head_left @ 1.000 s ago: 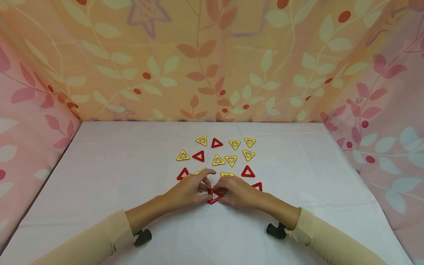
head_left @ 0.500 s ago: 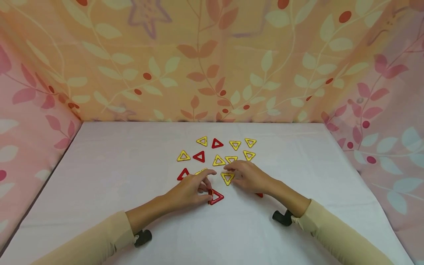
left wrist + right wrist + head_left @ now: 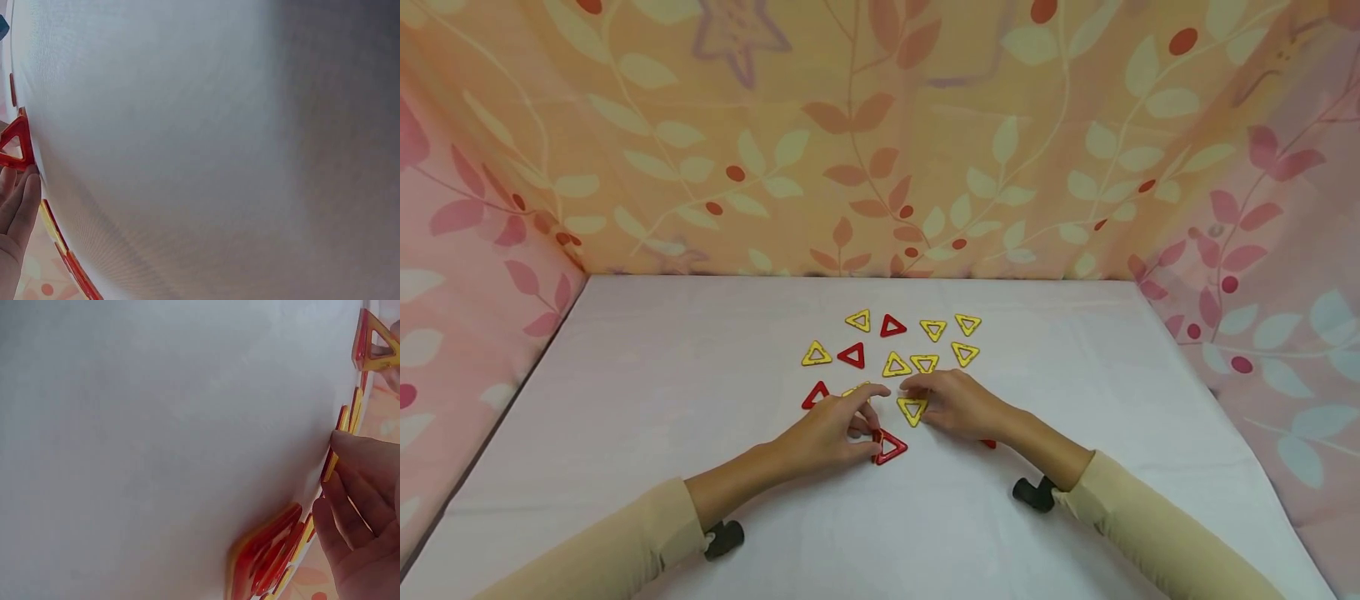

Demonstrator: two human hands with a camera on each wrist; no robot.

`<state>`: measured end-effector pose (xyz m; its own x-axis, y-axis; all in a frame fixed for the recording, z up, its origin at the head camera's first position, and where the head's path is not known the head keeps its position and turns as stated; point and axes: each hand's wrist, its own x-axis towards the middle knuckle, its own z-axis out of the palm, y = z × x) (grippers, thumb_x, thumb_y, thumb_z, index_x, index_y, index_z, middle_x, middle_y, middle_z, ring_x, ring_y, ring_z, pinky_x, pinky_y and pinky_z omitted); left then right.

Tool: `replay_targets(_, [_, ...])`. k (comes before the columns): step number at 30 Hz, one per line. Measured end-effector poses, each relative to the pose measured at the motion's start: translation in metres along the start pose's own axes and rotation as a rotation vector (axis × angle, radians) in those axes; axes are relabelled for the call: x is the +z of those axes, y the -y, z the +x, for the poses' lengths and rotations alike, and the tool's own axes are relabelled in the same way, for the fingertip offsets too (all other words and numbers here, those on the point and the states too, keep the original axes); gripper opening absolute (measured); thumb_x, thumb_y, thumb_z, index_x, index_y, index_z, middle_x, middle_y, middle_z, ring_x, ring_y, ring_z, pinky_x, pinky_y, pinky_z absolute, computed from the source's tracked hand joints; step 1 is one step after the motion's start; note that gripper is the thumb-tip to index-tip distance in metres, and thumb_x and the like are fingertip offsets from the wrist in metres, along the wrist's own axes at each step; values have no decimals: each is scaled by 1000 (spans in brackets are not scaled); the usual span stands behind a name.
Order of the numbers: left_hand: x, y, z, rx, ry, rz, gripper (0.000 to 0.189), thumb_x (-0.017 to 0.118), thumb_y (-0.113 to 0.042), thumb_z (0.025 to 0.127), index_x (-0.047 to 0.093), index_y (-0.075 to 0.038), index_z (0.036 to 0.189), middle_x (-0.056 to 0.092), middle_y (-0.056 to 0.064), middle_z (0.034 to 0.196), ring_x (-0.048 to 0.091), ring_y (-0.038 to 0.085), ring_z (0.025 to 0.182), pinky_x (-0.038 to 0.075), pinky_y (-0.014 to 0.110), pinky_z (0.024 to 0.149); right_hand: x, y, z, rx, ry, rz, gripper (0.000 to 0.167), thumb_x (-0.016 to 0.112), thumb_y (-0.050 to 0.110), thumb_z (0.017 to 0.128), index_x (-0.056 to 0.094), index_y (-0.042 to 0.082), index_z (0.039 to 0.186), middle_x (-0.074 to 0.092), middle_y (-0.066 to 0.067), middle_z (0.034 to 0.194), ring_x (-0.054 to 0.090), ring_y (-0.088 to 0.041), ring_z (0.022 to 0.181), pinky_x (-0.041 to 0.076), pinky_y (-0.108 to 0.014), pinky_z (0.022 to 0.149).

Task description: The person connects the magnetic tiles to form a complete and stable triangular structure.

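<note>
A flowered curtain (image 3: 970,50) hangs round the back and sides of the white cloth (image 3: 662,375), and two tan sleeves (image 3: 602,533) reach in over it. A black camera (image 3: 725,540) sits at each wrist. The left hand (image 3: 838,427) has its index finger raised clear, while the thumb and other fingertips pinch an upright triangle (image 3: 24,140) standing on the cloth; its face looks red from the left wrist. The right hand (image 3: 961,404), near it, has thumb and fingertips together on the edges of a yellow triangle (image 3: 913,422), one corner toward the person; whether this piece touches the cloth I can't tell. It sits between the hands. A red triangle (image 3: 900,447) lies just beside the upright one, at the left thumb; I can't see whether they are joined. Farther back are loose triangles (image 3: 901,328): four in the back row, three yellow and a red, then five in the next, four yellow and a red. Beyond the left hand lie one more red and a half-hidden yellow, and a small red corner (image 3: 989,443) shows under the right forearm
</note>
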<state>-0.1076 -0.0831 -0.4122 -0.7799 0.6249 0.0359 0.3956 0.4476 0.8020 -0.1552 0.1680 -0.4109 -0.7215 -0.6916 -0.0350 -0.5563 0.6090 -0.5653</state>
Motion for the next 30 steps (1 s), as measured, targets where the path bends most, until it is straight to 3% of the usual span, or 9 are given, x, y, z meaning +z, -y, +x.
replay_targets(9, [0, 2, 1, -9, 4, 8, 63, 78, -9, 85, 46, -7, 140, 67, -5, 93, 71, 10, 89, 56, 27, 84, 4, 7, -1, 12, 15, -14, 47, 76, 5, 86, 63, 12, 131, 70, 3, 118, 63, -10, 111, 49, -35, 99])
replay_targets(18, [-1, 2, 1, -12, 5, 12, 63, 79, -10, 85, 47, -11, 138, 67, -5, 95, 71, 7, 88, 56, 26, 83, 6, 15, -4, -59, 20, -69, 46, 75, 5, 87, 63, 10, 131, 69, 1, 120, 63, -13, 114, 50, -36, 98])
replay_targets(30, [0, 1, 0, -20, 6, -4, 59, 79, -10, 85, 48, -14, 136, 67, -6, 93, 70, 7, 89, 56, 29, 85, 8, 21, -5, -69, 40, -110, 47, 74, 7, 88, 62, 12, 133, 68, 4, 123, 62, -13, 115, 50, -35, 98])
